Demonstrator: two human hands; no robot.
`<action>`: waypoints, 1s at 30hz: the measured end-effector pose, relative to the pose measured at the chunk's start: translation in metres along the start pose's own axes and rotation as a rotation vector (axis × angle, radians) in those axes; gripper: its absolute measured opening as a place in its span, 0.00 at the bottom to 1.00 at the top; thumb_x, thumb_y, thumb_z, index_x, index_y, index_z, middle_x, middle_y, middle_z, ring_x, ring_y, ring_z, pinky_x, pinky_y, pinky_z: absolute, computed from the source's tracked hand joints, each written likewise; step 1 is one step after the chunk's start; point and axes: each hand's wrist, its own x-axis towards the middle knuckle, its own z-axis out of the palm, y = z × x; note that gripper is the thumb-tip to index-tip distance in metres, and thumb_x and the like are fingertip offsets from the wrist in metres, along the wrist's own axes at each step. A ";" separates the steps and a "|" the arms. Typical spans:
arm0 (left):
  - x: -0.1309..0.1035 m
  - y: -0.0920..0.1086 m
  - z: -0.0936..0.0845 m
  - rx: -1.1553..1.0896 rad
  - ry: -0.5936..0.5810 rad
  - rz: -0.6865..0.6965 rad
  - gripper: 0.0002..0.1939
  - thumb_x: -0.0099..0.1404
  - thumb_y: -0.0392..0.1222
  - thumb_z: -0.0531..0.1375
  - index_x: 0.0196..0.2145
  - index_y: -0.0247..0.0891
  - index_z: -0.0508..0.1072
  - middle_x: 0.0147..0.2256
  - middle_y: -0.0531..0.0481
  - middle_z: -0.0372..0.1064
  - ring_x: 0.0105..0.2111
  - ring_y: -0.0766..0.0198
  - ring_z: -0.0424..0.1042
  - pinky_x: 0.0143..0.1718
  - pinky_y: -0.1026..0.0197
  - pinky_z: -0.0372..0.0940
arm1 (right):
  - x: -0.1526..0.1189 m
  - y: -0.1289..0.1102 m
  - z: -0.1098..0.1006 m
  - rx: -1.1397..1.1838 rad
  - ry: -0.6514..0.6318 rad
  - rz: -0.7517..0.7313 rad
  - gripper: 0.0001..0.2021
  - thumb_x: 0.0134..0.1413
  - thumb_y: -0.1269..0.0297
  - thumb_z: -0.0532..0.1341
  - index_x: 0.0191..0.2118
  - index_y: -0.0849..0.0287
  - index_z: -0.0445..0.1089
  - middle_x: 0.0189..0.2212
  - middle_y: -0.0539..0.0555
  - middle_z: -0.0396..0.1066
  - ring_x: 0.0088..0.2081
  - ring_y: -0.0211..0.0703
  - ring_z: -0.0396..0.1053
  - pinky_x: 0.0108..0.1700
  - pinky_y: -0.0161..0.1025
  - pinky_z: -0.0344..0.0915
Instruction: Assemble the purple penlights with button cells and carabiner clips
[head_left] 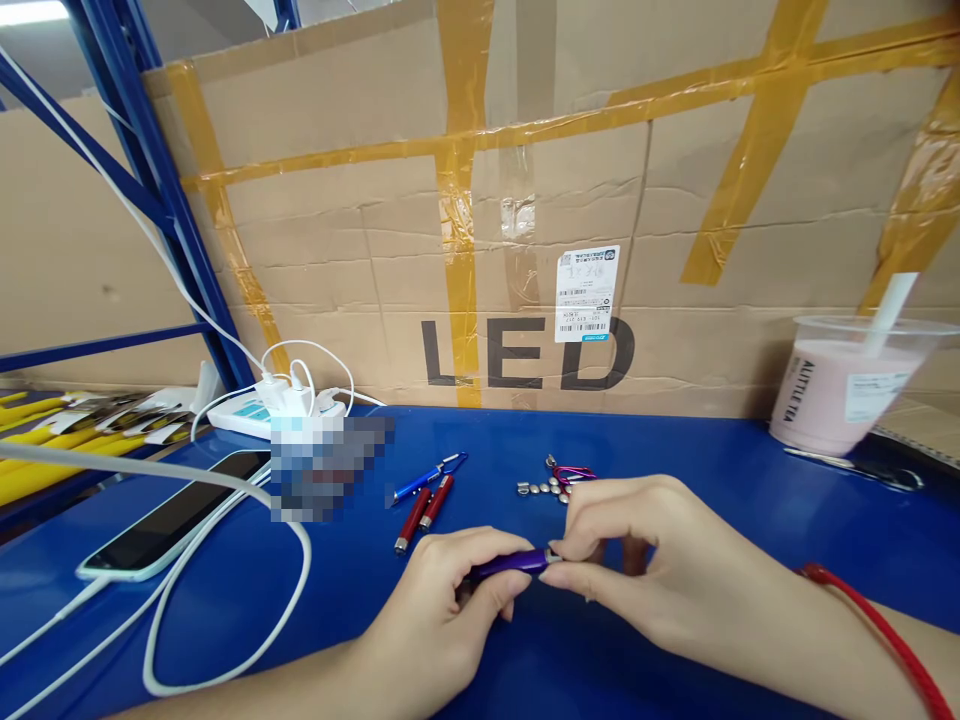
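Note:
A small purple metal tube (517, 565) is held level between both hands above the blue table. My left hand (457, 600) wraps its fingers and thumb round the body of the tube. My right hand (637, 560) pinches the silvery right end of it between thumb and fingertips. Beyond my left hand lie two red tubes (412, 520) and a blue tube with a clip (420, 483). Past my right hand are several small silver button-like pieces (553, 488) and a magenta clip (576, 474), partly hidden by the hand.
On the left, a phone (176, 515) lies by looping white cables (304, 560) and a power strip (244, 412). A pink drink cup (840, 390) stands at the right, near black-handled tweezers (862, 466). A large cardboard box (360, 290) walls off the back.

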 end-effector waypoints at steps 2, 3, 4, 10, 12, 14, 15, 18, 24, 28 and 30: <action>0.000 0.001 0.000 -0.019 0.005 0.008 0.12 0.64 0.40 0.51 0.33 0.32 0.72 0.21 0.54 0.60 0.16 0.74 0.55 0.19 0.70 0.54 | 0.002 -0.001 -0.005 0.085 -0.102 0.131 0.11 0.51 0.63 0.62 0.22 0.61 0.71 0.21 0.49 0.67 0.22 0.31 0.64 0.21 0.25 0.59; 0.000 0.001 0.000 -0.020 0.003 0.013 0.12 0.64 0.40 0.51 0.33 0.32 0.72 0.21 0.54 0.60 0.16 0.74 0.55 0.19 0.70 0.54 | 0.003 0.000 -0.008 0.135 -0.159 0.195 0.11 0.51 0.61 0.62 0.22 0.61 0.71 0.21 0.49 0.68 0.21 0.32 0.65 0.20 0.25 0.60; 0.000 0.002 0.000 -0.014 -0.001 0.020 0.12 0.64 0.40 0.52 0.33 0.32 0.72 0.21 0.54 0.60 0.16 0.74 0.55 0.19 0.70 0.54 | 0.004 0.000 -0.010 0.187 -0.211 0.252 0.11 0.50 0.59 0.62 0.24 0.61 0.72 0.21 0.50 0.68 0.20 0.32 0.65 0.19 0.25 0.61; -0.003 0.007 -0.004 0.023 -0.110 0.120 0.12 0.65 0.38 0.51 0.33 0.32 0.74 0.22 0.52 0.62 0.18 0.73 0.58 0.20 0.71 0.55 | 0.008 0.007 -0.015 0.455 -0.334 0.437 0.10 0.39 0.60 0.68 0.25 0.63 0.74 0.21 0.51 0.69 0.22 0.34 0.67 0.19 0.24 0.65; -0.003 0.009 -0.005 0.021 -0.158 0.135 0.13 0.65 0.38 0.51 0.33 0.30 0.74 0.22 0.51 0.63 0.18 0.73 0.59 0.19 0.72 0.55 | 0.009 0.007 -0.015 0.473 -0.376 0.459 0.09 0.37 0.61 0.69 0.24 0.63 0.75 0.19 0.51 0.69 0.21 0.32 0.66 0.19 0.23 0.64; -0.004 0.009 -0.006 0.011 -0.207 0.143 0.13 0.65 0.38 0.52 0.34 0.29 0.74 0.22 0.51 0.62 0.17 0.74 0.58 0.18 0.73 0.55 | 0.008 0.006 -0.015 0.438 -0.415 0.438 0.08 0.38 0.63 0.69 0.24 0.63 0.75 0.19 0.50 0.68 0.20 0.30 0.65 0.19 0.22 0.63; -0.004 0.009 -0.006 -0.002 -0.229 0.141 0.13 0.65 0.39 0.52 0.34 0.29 0.74 0.22 0.51 0.62 0.16 0.74 0.58 0.17 0.73 0.55 | 0.007 0.004 -0.016 0.407 -0.436 0.415 0.07 0.40 0.64 0.68 0.24 0.63 0.75 0.20 0.50 0.68 0.20 0.30 0.65 0.20 0.22 0.63; -0.005 0.008 -0.005 -0.071 -0.239 0.102 0.14 0.65 0.41 0.50 0.33 0.29 0.72 0.20 0.52 0.60 0.15 0.74 0.59 0.16 0.73 0.56 | 0.005 -0.003 -0.018 0.262 -0.447 0.288 0.06 0.48 0.66 0.63 0.25 0.62 0.75 0.22 0.50 0.67 0.20 0.30 0.66 0.20 0.22 0.62; -0.004 0.007 -0.004 -0.087 -0.168 0.072 0.15 0.66 0.42 0.49 0.28 0.31 0.69 0.18 0.54 0.61 0.15 0.71 0.65 0.23 0.70 0.61 | 0.003 -0.012 -0.012 -0.120 -0.330 -0.020 0.12 0.56 0.76 0.54 0.25 0.61 0.70 0.23 0.49 0.69 0.23 0.31 0.67 0.24 0.23 0.62; -0.005 0.008 -0.005 -0.030 -0.098 0.097 0.15 0.66 0.42 0.50 0.28 0.32 0.70 0.17 0.54 0.62 0.16 0.70 0.65 0.25 0.68 0.62 | 0.000 -0.010 -0.004 -0.310 -0.253 -0.085 0.12 0.53 0.79 0.52 0.23 0.61 0.66 0.22 0.49 0.68 0.22 0.33 0.66 0.25 0.27 0.61; -0.007 0.008 -0.004 0.015 -0.072 0.112 0.15 0.66 0.41 0.50 0.28 0.32 0.72 0.18 0.53 0.62 0.16 0.70 0.64 0.24 0.68 0.61 | -0.003 -0.009 -0.001 -0.305 -0.225 -0.139 0.13 0.55 0.75 0.52 0.21 0.61 0.62 0.20 0.50 0.66 0.21 0.34 0.64 0.24 0.29 0.60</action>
